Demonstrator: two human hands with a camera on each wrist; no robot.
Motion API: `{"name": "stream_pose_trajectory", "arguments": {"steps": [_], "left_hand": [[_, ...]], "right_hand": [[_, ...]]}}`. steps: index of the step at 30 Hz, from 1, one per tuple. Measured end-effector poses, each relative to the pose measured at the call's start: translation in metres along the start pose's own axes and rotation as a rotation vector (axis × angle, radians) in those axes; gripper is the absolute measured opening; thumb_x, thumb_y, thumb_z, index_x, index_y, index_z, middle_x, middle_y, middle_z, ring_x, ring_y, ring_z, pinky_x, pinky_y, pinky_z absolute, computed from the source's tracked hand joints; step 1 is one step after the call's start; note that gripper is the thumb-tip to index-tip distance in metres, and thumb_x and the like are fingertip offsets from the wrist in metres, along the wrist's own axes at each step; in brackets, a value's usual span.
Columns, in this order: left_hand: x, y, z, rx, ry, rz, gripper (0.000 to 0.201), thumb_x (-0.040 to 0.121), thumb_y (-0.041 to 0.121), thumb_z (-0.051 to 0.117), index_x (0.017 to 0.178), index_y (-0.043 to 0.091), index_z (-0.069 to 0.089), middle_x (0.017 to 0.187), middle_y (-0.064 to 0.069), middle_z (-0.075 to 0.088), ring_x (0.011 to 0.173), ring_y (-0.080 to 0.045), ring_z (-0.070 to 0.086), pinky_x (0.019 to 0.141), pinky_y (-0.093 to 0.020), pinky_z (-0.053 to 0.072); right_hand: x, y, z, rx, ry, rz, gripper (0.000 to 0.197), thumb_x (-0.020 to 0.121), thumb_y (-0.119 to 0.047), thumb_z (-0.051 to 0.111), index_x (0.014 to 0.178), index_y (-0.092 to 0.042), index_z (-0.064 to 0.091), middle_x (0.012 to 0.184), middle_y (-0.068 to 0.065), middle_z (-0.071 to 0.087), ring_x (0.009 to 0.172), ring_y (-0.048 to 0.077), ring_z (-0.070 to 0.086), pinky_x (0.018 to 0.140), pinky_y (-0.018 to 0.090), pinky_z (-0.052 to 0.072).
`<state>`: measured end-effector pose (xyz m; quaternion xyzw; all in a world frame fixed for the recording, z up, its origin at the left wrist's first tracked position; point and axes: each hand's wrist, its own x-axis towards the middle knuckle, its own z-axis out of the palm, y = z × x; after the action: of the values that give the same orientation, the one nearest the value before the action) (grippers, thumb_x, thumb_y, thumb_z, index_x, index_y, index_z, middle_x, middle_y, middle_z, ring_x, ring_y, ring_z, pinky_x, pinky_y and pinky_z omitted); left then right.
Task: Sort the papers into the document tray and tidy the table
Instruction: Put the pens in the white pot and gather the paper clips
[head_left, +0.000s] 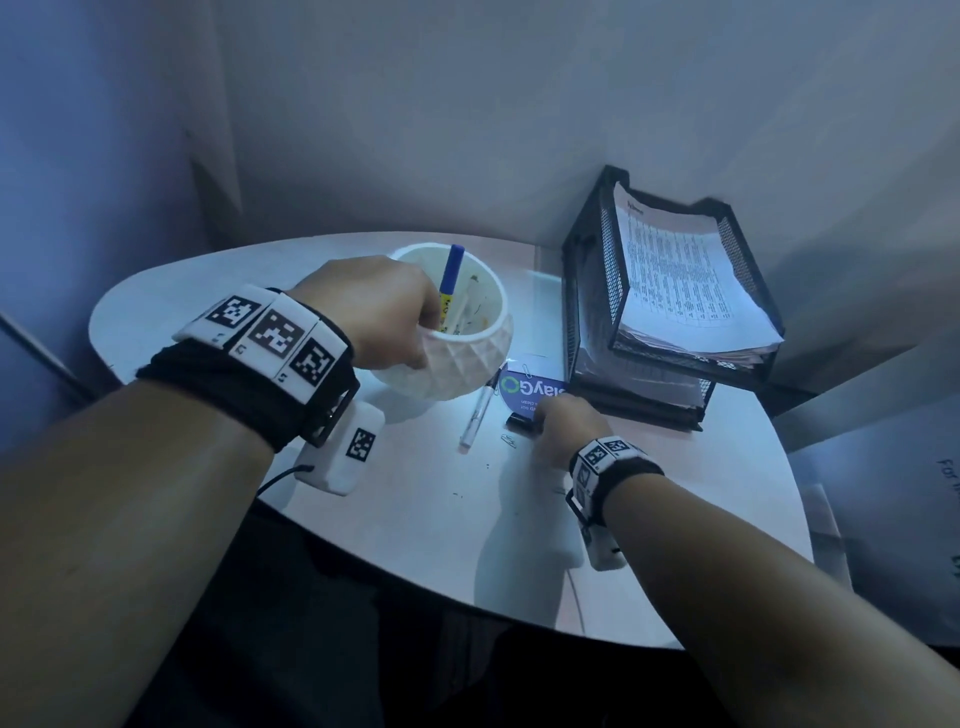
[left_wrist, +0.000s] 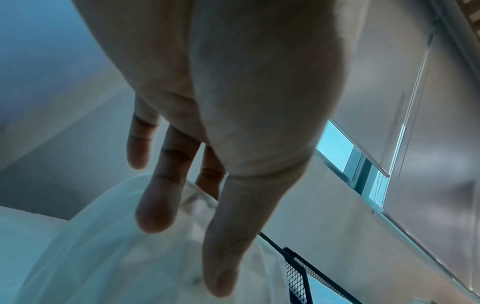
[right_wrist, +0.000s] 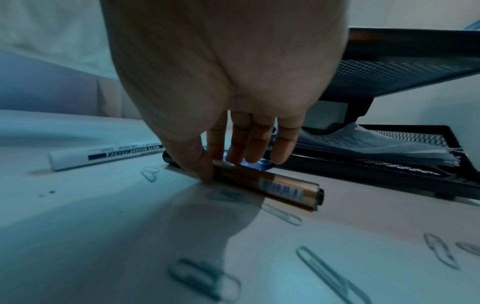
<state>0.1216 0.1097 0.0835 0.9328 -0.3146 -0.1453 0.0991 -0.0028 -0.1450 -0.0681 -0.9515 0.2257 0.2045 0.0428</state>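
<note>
My left hand (head_left: 415, 338) pinches the rim of a white faceted cup (head_left: 467, 358), thumb outside on its wall (left_wrist: 221, 277), fingers (left_wrist: 153, 205) over the opening. The cup is tilted and holds a blue marker (head_left: 451, 280). My right hand (head_left: 558, 421) pinches a brown-and-black marker (right_wrist: 280, 187) lying on the table, thumb on its near side, fingers on the far side. A black mesh two-tier document tray (head_left: 592, 291) stands at the right, printed papers (head_left: 675, 280) stacked in its top tier and more in the lower one.
A white whiteboard marker (head_left: 477, 415) lies between cup and right hand. A blue card (head_left: 530, 389) sits against the tray's foot. Several paper clips (right_wrist: 205, 275) are scattered on the white table (head_left: 415, 519) in front of my right hand. Walls close the back.
</note>
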Motion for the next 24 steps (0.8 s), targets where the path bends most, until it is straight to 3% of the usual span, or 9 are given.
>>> {"name": "stream_pose_trajectory", "arguments": {"steps": [3, 4, 7, 12, 18, 24], "left_hand": [[0.002, -0.002, -0.002, -0.007, -0.006, -0.017, 0.018, 0.076, 0.04, 0.08, 0.091, 0.038, 0.071, 0.088, 0.011, 0.064, 0.087, -0.021, 0.063, 0.066, -0.03, 0.042], [0.002, -0.002, -0.002, -0.007, -0.01, -0.021, 0.018, 0.076, 0.041, 0.08, 0.092, 0.038, 0.071, 0.089, 0.011, 0.064, 0.088, -0.021, 0.063, 0.066, -0.031, 0.043], [0.002, -0.003, -0.001, -0.002, -0.022, -0.024, 0.021, 0.076, 0.04, 0.079, 0.095, 0.038, 0.071, 0.091, 0.011, 0.065, 0.09, -0.021, 0.063, 0.068, -0.031, 0.044], [0.002, -0.004, 0.001, 0.008, -0.025, -0.024, 0.022, 0.076, 0.041, 0.081, 0.095, 0.038, 0.072, 0.089, 0.012, 0.064, 0.09, -0.02, 0.063, 0.069, -0.031, 0.045], [0.003, -0.007, 0.0, -0.015, 0.031, -0.002, 0.02, 0.076, 0.039, 0.082, 0.093, 0.038, 0.073, 0.089, 0.011, 0.066, 0.09, -0.021, 0.063, 0.07, -0.031, 0.044], [0.002, -0.003, -0.003, -0.014, 0.151, 0.049, 0.02, 0.079, 0.039, 0.079, 0.098, 0.041, 0.073, 0.104, 0.007, 0.073, 0.096, -0.023, 0.065, 0.079, -0.034, 0.05]], "right_hand": [[0.004, -0.006, -0.007, -0.058, 0.043, -0.017, 0.033, 0.084, -0.049, 0.064, 0.102, -0.021, 0.065, 0.101, 0.008, 0.067, 0.095, 0.033, 0.065, 0.083, 0.037, 0.055], [0.006, -0.009, -0.01, -0.052, 0.072, -0.027, 0.032, 0.088, -0.049, 0.06, 0.102, -0.02, 0.061, 0.101, 0.009, 0.068, 0.093, 0.035, 0.064, 0.081, 0.038, 0.054], [0.011, -0.024, -0.016, 0.018, 0.144, -0.137, 0.011, 0.094, -0.025, 0.048, 0.103, -0.02, 0.052, 0.105, 0.012, 0.07, 0.095, 0.039, 0.065, 0.078, 0.04, 0.051], [0.014, -0.053, -0.01, -0.054, 0.013, -0.362, 0.033, 0.09, -0.016, 0.052, 0.116, -0.033, 0.062, 0.123, 0.004, 0.058, 0.105, 0.035, 0.066, 0.087, 0.045, 0.057], [0.018, -0.063, 0.012, -0.218, 0.05, -0.386, 0.026, 0.096, -0.024, 0.056, 0.122, -0.024, 0.062, 0.121, 0.01, 0.048, 0.095, 0.04, 0.066, 0.076, 0.049, 0.059], [0.0, -0.048, -0.001, 0.034, 0.314, -0.477, 0.022, 0.105, -0.046, 0.049, 0.109, -0.025, 0.056, 0.111, 0.002, 0.058, 0.079, 0.038, 0.065, 0.066, 0.045, 0.055]]}}
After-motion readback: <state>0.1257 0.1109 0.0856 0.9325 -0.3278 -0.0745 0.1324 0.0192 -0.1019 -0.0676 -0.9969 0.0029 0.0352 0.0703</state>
